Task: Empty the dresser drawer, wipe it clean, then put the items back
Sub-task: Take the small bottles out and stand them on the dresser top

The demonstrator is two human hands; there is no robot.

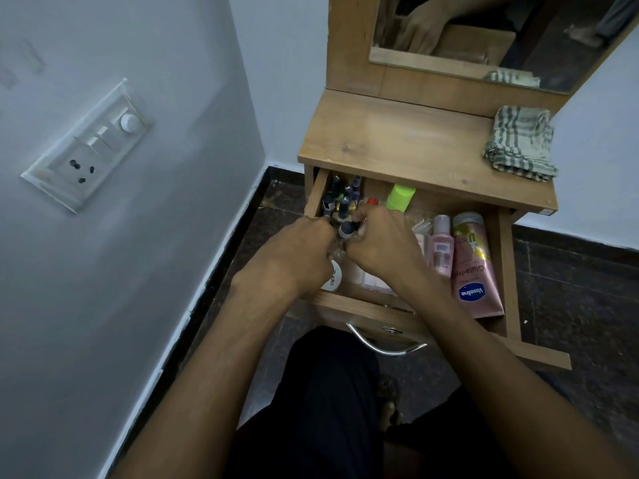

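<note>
The wooden dresser drawer (503,257) is pulled open and full of cosmetics. Both my hands are inside it at the left. My left hand (294,257) and my right hand (380,243) have their fingers curled around a clear holder of dark nail polish bottles (340,198); one dark-capped bottle (346,229) sits between my hands. A pink Vaseline tube (475,267) and a small pink bottle (441,247) lie at the right side. A green-capped item (400,197) stands at the back, and a white round jar (333,276) shows under my left wrist. A checked cloth (518,143) lies on the dresser top.
The dresser top (397,143) stands below a mirror (484,36). A wall with a switch and socket plate (88,146) is to the left. Dark tiled floor (570,305) surrounds the dresser. The drawer's metal handle (383,344) is just above my dark-clothed lap.
</note>
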